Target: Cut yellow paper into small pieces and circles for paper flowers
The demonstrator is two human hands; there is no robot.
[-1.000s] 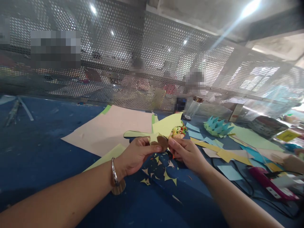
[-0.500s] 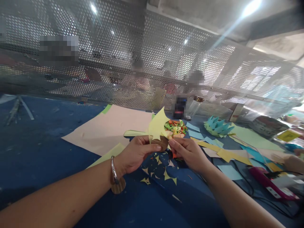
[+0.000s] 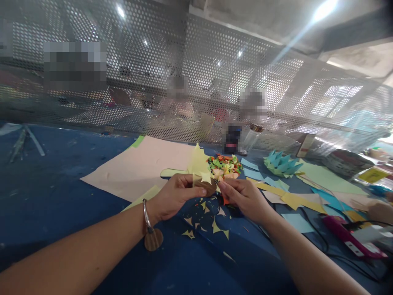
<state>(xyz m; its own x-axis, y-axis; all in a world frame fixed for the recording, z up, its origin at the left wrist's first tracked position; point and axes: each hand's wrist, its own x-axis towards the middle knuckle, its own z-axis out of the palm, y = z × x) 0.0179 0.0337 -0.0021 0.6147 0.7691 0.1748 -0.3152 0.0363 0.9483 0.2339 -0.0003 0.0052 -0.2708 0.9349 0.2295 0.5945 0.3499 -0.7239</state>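
My left hand (image 3: 178,196) grips a brown wood-grain round piece (image 3: 206,187) between thumb and fingers, together with a pale yellow paper piece (image 3: 198,162) with pointed corners. The paper rises above the disc. My right hand (image 3: 241,196) is closed in a pinch at the disc's right edge; what its fingertips hold is too small to make out. Something orange (image 3: 225,200) shows just under that hand. Beneath my hands, small yellow paper scraps (image 3: 216,226) lie on the blue table (image 3: 196,272). A second wood-grain disc (image 3: 153,240) is by the bracelet on my left wrist.
A large pale pink sheet (image 3: 129,172) lies at left. Behind my hands is a heap of colourful paper bits (image 3: 225,164). Rightward are a blue folded-paper piece (image 3: 281,164), paper strips (image 3: 294,201), and a magenta power strip (image 3: 346,239) with cables. A perforated screen (image 3: 138,61) stands behind.
The yellow paper has shifted left and down, and now leans farther over the pink sheet, uncovering more of the heap of bits. Both hands stay almost in place.
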